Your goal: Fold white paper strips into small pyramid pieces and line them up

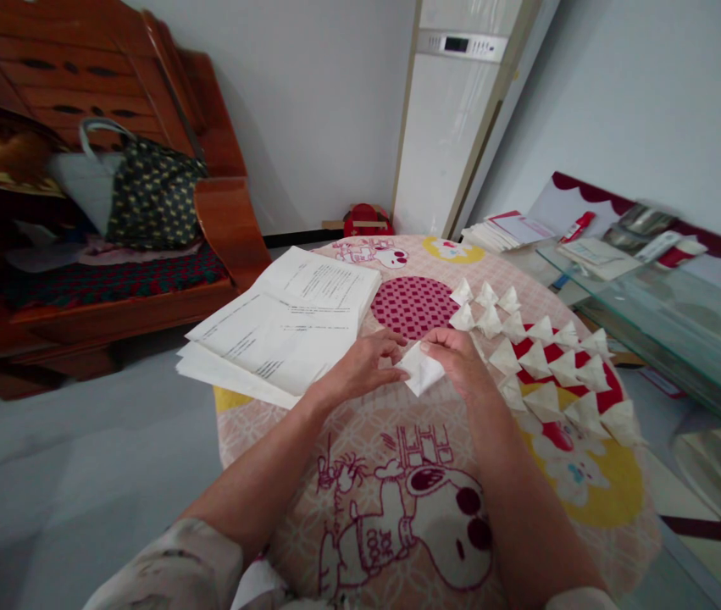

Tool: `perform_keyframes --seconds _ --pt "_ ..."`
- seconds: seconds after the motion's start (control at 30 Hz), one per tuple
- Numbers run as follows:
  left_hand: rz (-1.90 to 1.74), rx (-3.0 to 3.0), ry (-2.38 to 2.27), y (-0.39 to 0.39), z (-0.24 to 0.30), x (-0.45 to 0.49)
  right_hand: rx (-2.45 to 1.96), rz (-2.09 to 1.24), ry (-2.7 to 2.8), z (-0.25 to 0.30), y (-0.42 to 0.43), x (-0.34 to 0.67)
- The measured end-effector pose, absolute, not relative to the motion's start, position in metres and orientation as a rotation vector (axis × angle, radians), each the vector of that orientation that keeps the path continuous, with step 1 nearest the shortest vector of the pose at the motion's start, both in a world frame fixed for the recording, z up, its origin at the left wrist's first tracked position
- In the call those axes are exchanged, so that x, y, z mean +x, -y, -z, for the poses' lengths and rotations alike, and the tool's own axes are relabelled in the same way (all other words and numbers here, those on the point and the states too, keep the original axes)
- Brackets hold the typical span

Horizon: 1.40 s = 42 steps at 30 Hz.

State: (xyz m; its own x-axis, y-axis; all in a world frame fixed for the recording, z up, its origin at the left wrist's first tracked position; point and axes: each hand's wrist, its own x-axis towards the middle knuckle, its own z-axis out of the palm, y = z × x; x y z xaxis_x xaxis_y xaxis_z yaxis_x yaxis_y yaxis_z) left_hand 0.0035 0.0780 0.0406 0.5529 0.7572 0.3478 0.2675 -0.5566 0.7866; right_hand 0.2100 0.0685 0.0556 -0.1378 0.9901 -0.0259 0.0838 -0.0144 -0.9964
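Observation:
A small white piece of folded paper is between my two hands, low over the middle of the round table. My right hand pinches its upper right edge, with the thumb on top. Curled around its left corner is my left hand, thumb and fingertips at the paper; the exact contact is hard to make out. Right of my hands, several small folded paper pieces with raised points stand in rough rows. A stack of printed sheets lies to the left of my left hand.
A patterned cloth covers the round table. To the right is a glass-topped table with papers and a red item. A wooden bench with a star-patterned bag stands at the left. A white tall cabinet unit stands behind.

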Motion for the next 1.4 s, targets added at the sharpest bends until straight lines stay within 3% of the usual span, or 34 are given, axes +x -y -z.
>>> perform_keyframes --seconds 0.57,1.4 --pt "-0.991 1.356 -0.723 -0.078 -0.032 0.013 -1.11 -1.134 1.387 -0.06 -0.068 0.209" --pt "-1.017 1.359 -0.869 -0.071 -0.038 0.02 -1.127 -1.067 1.483 -0.056 -0.069 0.204"
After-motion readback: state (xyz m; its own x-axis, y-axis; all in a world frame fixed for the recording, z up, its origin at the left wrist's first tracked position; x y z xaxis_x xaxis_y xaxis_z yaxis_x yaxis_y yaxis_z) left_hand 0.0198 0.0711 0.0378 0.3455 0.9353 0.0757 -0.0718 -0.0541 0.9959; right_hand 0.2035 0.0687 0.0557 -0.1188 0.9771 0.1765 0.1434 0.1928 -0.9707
